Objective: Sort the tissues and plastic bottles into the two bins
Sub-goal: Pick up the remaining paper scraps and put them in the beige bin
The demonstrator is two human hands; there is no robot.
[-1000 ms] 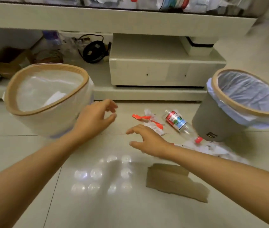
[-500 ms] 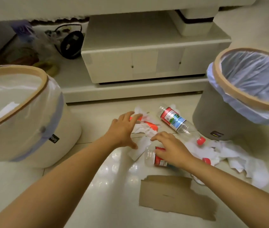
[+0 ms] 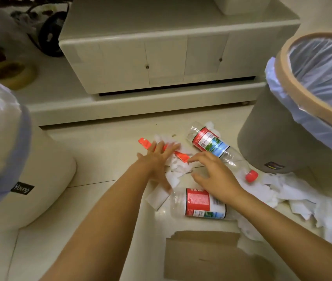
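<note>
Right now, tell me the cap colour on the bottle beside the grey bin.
Red cap, head view.

1. A pale cream tiled floor is spreading across the room, and thin grout lines are running through it.
2. Soft indoor light is glancing off the glossy tiles.
3. A low cream cabinet is standing against the far side, showing flat door panels with small round knobs.
4. The cabinet is sitting on a wider cream plinth, which is raising it a step above the floor.
5. To the left, a black coiled cable is lying on the plinth, and a roll of tan tape is resting nearer the front edge.
6. A flat piece of brown cardboard is lying on the tiles in the foreground.
</note>
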